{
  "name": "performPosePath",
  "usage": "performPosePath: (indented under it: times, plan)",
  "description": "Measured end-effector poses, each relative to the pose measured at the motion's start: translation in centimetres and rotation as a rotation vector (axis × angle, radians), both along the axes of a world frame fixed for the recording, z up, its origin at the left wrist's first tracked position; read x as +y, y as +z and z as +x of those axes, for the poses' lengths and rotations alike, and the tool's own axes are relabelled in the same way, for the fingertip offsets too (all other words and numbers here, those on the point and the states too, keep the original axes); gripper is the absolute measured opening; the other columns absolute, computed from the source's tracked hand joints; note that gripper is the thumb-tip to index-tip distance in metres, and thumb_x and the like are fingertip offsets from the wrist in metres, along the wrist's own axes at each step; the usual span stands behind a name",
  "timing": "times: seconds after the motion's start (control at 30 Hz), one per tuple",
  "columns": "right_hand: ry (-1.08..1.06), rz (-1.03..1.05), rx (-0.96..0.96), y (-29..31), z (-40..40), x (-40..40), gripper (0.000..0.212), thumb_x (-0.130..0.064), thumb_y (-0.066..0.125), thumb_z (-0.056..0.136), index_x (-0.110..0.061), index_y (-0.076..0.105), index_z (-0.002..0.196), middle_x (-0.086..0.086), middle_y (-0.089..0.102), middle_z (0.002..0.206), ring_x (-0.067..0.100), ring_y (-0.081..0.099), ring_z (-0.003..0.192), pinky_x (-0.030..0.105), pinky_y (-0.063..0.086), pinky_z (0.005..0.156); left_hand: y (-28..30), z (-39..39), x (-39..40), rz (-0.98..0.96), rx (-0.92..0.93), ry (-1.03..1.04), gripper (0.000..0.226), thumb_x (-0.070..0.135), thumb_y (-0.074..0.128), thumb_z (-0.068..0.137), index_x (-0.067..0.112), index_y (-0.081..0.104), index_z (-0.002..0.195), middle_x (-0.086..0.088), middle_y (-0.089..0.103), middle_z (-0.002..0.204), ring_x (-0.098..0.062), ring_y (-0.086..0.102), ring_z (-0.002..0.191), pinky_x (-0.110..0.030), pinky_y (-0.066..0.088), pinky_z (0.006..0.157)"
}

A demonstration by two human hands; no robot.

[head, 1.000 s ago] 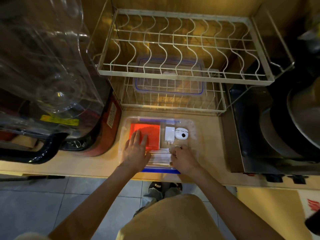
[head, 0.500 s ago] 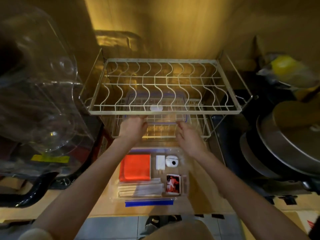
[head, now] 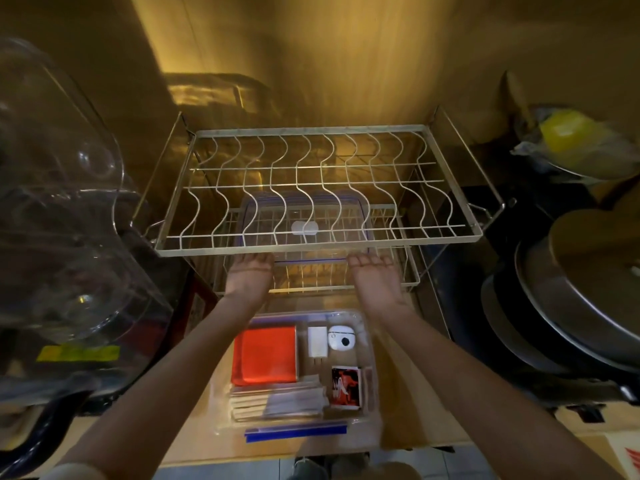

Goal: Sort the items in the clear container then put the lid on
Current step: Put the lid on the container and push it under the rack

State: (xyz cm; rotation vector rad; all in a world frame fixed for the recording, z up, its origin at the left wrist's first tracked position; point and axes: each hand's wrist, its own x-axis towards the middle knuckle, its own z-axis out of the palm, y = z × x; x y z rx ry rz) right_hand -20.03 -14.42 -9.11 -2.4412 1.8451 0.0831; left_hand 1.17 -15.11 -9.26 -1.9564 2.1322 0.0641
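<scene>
Both hands are up at the dish rack, palms turned upward. The left hand [head: 250, 274] sits at the near-left corner of the lid [head: 304, 230], the right hand [head: 375, 275] at the near-right corner; their fingertips disappear under the front rail of the rack's upper shelf [head: 311, 249], so whether they are closed on the lid's edge or only reaching for it cannot be told. What shows of each hand looks open and flat, not clenched.

The lid, clear with a blue rim and a white tab in its middle, lies flat on the lower wire shelf [head: 311, 289], directly beneath the wavy wires of the upper shelf. The slot between the two shelves is low, and its open side faces the person.

Down on the wooden counter [head: 408, 410], just in front of the rack, sits the clear container [head: 372, 393], uncovered. Inside: an orange box [head: 265, 355] at the left, a white charger [head: 317, 342] and a white earbud case [head: 342, 341] side by side at the far right, a red-and-black card [head: 346, 387] near right, and a bundle of flat white packets [head: 277, 400] along the near side. A blue strip [head: 296, 432] lies along the container's near edge.

A large clear plastic vessel [head: 59, 220] crowds the left of the rack; stacked metal pans [head: 571, 323] crowd the right. The container's near edge comes close to the counter's front edge.
</scene>
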Motion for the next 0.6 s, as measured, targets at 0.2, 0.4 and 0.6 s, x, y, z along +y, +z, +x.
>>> performPosePath:
  times: [0.2,0.4,0.6]
  plan:
    - [0.025,-0.012,0.040,0.2,0.0,-0.4,0.073,0.007,0.063,0.068,-0.011,0.038,0.135,0.013,0.047,0.140,0.029,0.041,0.129,0.042,0.030,0.108,0.5,0.2,0.0,0.052,-0.082,-0.062,0.032,0.018,0.044,0.092,0.015,0.045,0.124,-0.007,0.059,0.121,-0.024,0.054,0.113,-0.036,0.041,0.095]
    - [0.005,-0.096,-0.016,0.6,0.1,0.6,0.052,0.000,0.058,0.079,-0.012,0.046,0.128,0.011,0.054,0.132,0.027,0.047,0.125,0.038,0.033,0.107,-0.4,1.7,1.1,-0.158,0.058,-0.100,0.042,0.016,0.055,0.086,0.015,0.049,0.128,-0.006,0.055,0.134,-0.024,0.045,0.128,-0.037,0.032,0.108]
    - [-0.043,-0.215,-0.150,0.5,-0.8,3.7,0.033,0.004,0.054,0.082,-0.010,0.056,0.111,0.009,0.062,0.112,0.025,0.054,0.108,0.034,0.038,0.099,0.9,2.4,3.8,-0.302,0.135,-0.219,0.045,0.004,0.086,0.047,0.010,0.064,0.086,-0.010,0.072,0.084,-0.028,0.068,0.079,-0.035,0.055,0.074]
